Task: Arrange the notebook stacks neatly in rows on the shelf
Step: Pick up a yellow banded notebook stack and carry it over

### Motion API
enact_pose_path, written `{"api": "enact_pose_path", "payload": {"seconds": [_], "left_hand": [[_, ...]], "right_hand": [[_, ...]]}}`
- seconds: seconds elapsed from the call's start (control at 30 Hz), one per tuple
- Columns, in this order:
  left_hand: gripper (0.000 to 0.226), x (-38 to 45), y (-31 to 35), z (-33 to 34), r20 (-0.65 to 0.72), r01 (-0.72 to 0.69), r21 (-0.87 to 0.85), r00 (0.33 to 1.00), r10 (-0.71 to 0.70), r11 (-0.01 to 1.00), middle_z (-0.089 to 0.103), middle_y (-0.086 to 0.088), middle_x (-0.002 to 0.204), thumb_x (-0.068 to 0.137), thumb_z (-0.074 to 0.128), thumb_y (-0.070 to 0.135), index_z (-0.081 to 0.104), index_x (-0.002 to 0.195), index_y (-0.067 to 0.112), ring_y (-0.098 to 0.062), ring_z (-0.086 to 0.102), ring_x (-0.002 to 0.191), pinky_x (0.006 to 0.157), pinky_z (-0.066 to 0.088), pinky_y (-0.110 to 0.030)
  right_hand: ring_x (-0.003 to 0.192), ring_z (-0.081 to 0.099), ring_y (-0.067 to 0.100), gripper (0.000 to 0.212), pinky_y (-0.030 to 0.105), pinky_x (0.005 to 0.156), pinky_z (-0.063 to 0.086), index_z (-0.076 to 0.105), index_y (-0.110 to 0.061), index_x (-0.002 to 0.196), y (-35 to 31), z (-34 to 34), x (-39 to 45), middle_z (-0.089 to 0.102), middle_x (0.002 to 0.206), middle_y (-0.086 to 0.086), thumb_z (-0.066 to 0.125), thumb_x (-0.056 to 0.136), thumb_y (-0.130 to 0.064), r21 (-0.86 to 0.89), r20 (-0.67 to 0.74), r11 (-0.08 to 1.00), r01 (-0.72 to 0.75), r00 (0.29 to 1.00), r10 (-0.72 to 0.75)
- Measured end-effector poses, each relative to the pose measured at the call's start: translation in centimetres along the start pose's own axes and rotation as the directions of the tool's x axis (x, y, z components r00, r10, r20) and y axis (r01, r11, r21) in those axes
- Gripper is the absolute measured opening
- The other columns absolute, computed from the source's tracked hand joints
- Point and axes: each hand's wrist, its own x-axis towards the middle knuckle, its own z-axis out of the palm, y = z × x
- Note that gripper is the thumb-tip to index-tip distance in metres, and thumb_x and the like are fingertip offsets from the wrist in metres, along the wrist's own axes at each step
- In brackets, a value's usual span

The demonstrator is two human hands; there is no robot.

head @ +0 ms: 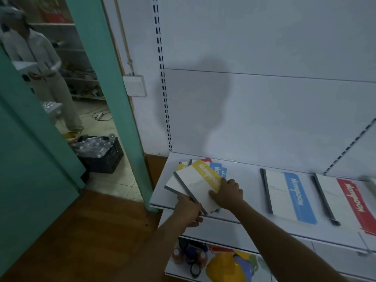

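The left hand (pixel 188 210) grips the near corner of the yellow notebook stack (pixel 196 185), fingers curled under its grey spine edge. The right hand (pixel 226 193) rests flat and relaxed on the top cover, holding nothing. The stack lies fanned and skewed at the left end of the shelf (pixel 244 176), blue and red covers showing beneath. To do this well, square the edges between both hands, then turn the stack parallel to the blue notebook (pixel 291 197) and red notebook (pixel 345 202) to the right.
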Motion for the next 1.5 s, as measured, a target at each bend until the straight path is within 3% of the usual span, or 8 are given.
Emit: {"api": "enact_pose_path", "payload": {"seconds": [0.13,0.33,0.43,0.63,0.8,1.17,1.33,1.5], "left_hand": [[0.022,0.2,-0.4,0.1,0.005,0.004,-0.006,1.000,-0.004,1.000,0.065,-0.011,0.087,0.092,0.055,0.017,0.039,0.107,0.015,-0.019,0.066,0.065,0.059,0.056,-0.030],[0.009,0.0,-0.3,-0.2,-0.033,0.017,0.098,0.999,-0.013,0.995,0.062,-0.014,0.081,0.095,0.054,0.018,0.050,0.091,0.011,-0.020,0.065,0.055,0.058,0.055,-0.031],[0.014,-0.3,0.3,0.1,-0.033,-0.009,0.207,0.999,0.017,0.978,0.062,-0.014,0.084,0.097,0.050,0.018,0.049,0.107,0.007,-0.019,0.064,0.055,0.049,0.053,-0.025],[0.021,-0.4,2.5,2.9,0.022,-0.202,0.181,0.979,0.201,0.962,0.050,-0.016,0.115,0.098,0.045,0.010,0.039,0.119,0.010,-0.036,0.063,0.092,0.058,0.060,-0.041],[0.024,-0.2,4.7,6.7,0.216,-0.312,0.172,0.937,0.273,0.934,0.052,-0.016,0.120,0.099,0.039,0.008,0.037,0.121,0.014,-0.037,0.070,0.076,0.048,0.056,-0.032],[0.015,-4.9,2.7,20.1,0.645,-0.427,0.185,0.732,0.218,0.885,0.052,-0.013,0.118,0.097,0.046,0.009,0.041,0.111,0.012,-0.035,0.070,0.080,0.050,0.056,-0.031],[0.021,-6.5,0.5,22.6,0.657,-0.543,0.292,0.712,0.247,0.787,0.055,-0.014,0.117,0.094,0.051,0.012,0.044,0.113,0.006,-0.033,0.057,0.107,0.086,0.054,-0.051],[0.016,-6.5,1.3,21.4,0.590,-0.487,0.288,0.769,0.248,0.825,0.050,-0.010,0.115,0.095,0.047,0.011,0.042,0.110,0.009,-0.028,0.058,0.095,0.061,0.061,-0.044]], "right_hand": [[0.107,0.052,0.024,0.063,0.037,0.089,0.045,0.044,-0.013,0.125,0.1,-0.9,-0.1,0.054,0.117,0.007,0.056,0.081,-0.056,0.002,-0.030,1.000,0.003,1.000,-0.003],[0.099,0.056,0.021,0.060,0.026,0.076,0.044,0.046,-0.008,0.125,2.3,-1.0,-0.6,0.058,0.120,0.009,0.062,0.084,-0.049,0.243,0.189,0.970,-0.011,0.981,-0.036],[0.094,0.054,0.019,0.052,0.027,0.078,0.045,0.050,-0.007,0.121,3.1,-1.3,-0.7,0.059,0.120,0.010,0.061,0.086,-0.043,0.359,0.221,0.933,-0.023,0.973,-0.061],[0.107,0.057,0.029,0.055,0.034,0.081,0.049,0.046,-0.005,0.125,5.3,-3.1,-2.0,0.057,0.122,0.015,0.056,0.086,-0.042,0.530,0.106,0.839,-0.122,0.991,0.077],[0.107,0.057,0.031,0.055,0.037,0.085,0.049,0.044,-0.005,0.126,8.9,-5.8,-4.6,0.057,0.123,0.016,0.047,0.091,-0.047,0.572,-0.014,0.790,-0.220,0.960,0.278],[0.096,0.058,0.026,0.041,0.036,0.080,0.051,0.047,-0.009,0.123,21.2,-8.3,-17.8,0.059,0.118,0.012,0.046,0.093,-0.037,0.635,-0.131,0.584,-0.506,0.674,0.727],[0.088,0.054,0.023,0.040,0.032,0.071,0.046,0.042,-0.013,0.126,23.4,-7.3,-20.8,0.058,0.118,0.010,0.045,0.094,-0.036,0.607,-0.138,0.580,-0.544,0.646,0.751],[0.089,0.054,0.022,0.043,0.033,0.074,0.047,0.040,-0.013,0.130,22.9,-7.1,-19.2,0.057,0.120,0.010,0.046,0.093,-0.035,0.619,-0.128,0.607,-0.499,0.698,0.705]]}}
